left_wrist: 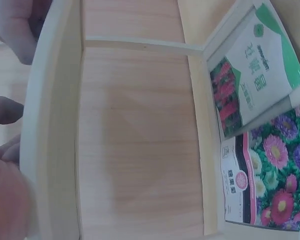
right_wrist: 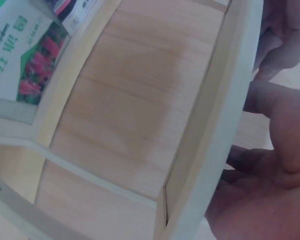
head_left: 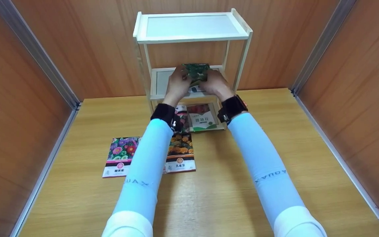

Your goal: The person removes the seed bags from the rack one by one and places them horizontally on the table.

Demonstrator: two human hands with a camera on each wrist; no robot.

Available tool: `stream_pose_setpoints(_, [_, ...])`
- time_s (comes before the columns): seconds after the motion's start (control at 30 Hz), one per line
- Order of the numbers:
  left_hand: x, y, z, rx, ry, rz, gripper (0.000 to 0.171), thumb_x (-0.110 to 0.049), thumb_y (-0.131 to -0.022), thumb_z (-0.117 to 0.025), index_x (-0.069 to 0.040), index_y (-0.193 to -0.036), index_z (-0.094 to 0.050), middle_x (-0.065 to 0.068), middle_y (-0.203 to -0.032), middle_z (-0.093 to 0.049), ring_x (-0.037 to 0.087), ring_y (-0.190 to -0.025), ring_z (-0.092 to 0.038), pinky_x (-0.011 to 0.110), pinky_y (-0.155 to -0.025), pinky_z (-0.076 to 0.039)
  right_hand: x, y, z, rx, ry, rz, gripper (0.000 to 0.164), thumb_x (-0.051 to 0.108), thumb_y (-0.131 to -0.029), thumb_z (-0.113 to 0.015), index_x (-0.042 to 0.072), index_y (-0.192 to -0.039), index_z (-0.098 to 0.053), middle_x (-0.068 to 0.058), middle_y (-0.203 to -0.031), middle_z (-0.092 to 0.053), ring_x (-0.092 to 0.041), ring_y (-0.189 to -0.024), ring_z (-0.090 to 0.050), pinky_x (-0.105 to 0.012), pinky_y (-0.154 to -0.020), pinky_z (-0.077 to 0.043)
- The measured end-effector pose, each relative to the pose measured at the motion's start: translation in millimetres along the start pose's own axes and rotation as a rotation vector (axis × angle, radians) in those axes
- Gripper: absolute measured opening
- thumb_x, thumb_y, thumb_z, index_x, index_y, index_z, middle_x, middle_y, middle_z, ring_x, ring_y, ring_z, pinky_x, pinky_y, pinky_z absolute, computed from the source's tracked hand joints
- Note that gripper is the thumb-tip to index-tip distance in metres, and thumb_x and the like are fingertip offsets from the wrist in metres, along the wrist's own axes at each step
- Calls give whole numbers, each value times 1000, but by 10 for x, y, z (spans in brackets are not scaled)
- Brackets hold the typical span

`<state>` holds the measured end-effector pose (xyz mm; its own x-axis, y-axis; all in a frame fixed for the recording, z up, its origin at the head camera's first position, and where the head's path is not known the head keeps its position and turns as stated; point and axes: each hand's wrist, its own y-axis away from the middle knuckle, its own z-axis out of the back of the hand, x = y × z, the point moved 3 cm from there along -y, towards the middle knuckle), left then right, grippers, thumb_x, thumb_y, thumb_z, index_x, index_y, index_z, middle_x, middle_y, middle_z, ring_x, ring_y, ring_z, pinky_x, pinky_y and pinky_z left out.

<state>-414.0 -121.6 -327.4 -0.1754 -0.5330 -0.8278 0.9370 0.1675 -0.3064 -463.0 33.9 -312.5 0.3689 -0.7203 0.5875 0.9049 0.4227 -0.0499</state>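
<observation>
A dark green seed packet (head_left: 196,70) is at the middle shelf (head_left: 161,82) of a small pale wooden rack. My left hand (head_left: 178,82) grips its left side, and my right hand (head_left: 215,83) holds its right side. Below the green part shows a whitish area with a dark mark; whether it belongs to the same packet I cannot tell. In the wrist views the shelf's edge stands in front of the fingers of my left hand (left_wrist: 7,190) and my right hand (right_wrist: 275,170), hiding the packet.
On the bottom shelf lie a white-and-green seed packet (head_left: 203,117) and a partly covered flower packet (head_left: 182,115). An aster packet (head_left: 122,153) and a marigold packet (head_left: 180,149) lie on the table in front. The rack's top shelf (head_left: 192,26) overhangs both hands; wooden walls enclose the table.
</observation>
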Motion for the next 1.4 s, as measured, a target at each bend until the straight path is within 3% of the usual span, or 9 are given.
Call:
stream_pose_setpoints(0.17, [6, 11, 21, -5, -43, -38, 41, -8, -106, -53, -1, -146, -50, 18, -139, -62, 25, -122, -60, 36, -103, -47, 16, -22, -6, -32, -19, 10, 48, 14, -93, -59, -4, -137, -57, -20, -137, -59, -31, -124, -56, -40, -106, -45])
stream_pose_setpoints(0.33, [38, 29, 47, -24, -17, -23, 40, -7, -106, -54, -2, -145, -51, 18, -142, -59, 26, -128, -57, 35, -106, -46, 9, -25, -12, -84, -81, -41, 53, 7, -90, -60, -2, -142, -54, -19, -144, -55, -31, -135, -50, -38, -111, -42])
stream_pose_setpoints(0.57, [15, 40, -3, 5, 9, -43, 40, -8, -108, -51, -4, -147, -50, 14, -147, -56, 23, -133, -54, 24, -107, -42, -100, 23, -6, -167, -422, -163, 62, 1, -96, -54, -1, -155, -37, -20, -156, -42, -27, -142, -42, -32, -106, -42])
stream_pose_setpoints(0.67, [4, 53, -13, 13, 36, -39, 41, -7, -108, -51, -4, -148, -49, 13, -148, -55, 22, -135, -53, 20, -107, -41, -151, 36, 2, -162, -492, -207, 65, 5, -99, -53, -2, -158, -29, -19, -159, -38, -26, -141, -41, -30, -103, -42])
stream_pose_setpoints(0.93, [55, 14, 38, -36, 226, 62, 45, -7, -105, -57, -4, -149, -48, 15, -150, -52, 23, -139, -50, 23, -108, -44, -228, 31, 34, -117, -709, -250, 65, 13, -102, -58, -1, -159, -31, -18, -157, -42, -26, -129, -51, -34, -102, -49])
stream_pose_setpoints(1.03, [67, -5, 58, -67, 288, 115, 50, -8, -104, -58, -6, -152, -44, 16, -153, -49, 25, -138, -51, 27, -109, -44, -240, 36, 33, -114, -809, -239, 65, 10, -101, -58, -2, -159, -30, -18, -156, -42, -22, -120, -53, -29, -94, -49])
stream_pose_setpoints(1.1, [72, -14, 62, -78, 312, 146, 53, -10, -104, -60, -7, -153, -42, 15, -154, -48, 24, -138, -51, 28, -110, -44, -246, 38, 30, -123, -851, -224, 62, 7, -101, -56, -2, -157, -33, -18, -152, -46, -19, -105, -53, -26, -81, -47])
stream_pose_setpoints(1.27, [72, -13, 48, -64, 362, 193, 60, -15, -103, -64, -8, -157, -38, 13, -147, -55, 21, -133, -55, 29, -105, -47, -256, 50, 21, -133, -877, -198, 48, 5, -100, -57, 2, -148, -51, -17, -131, -62, -16, -86, -59, -24, -67, -47])
stream_pose_setpoints(1.4, [66, 9, 36, -52, 359, 184, 58, -15, -103, -65, -8, -155, -41, 12, -135, -63, 19, -120, -62, 30, -98, -51, -260, 92, 13, -99, -846, -160, 43, 10, -101, -60, 5, -144, -57, -14, -125, -65, -23, -100, -66, -29, -79, -55])
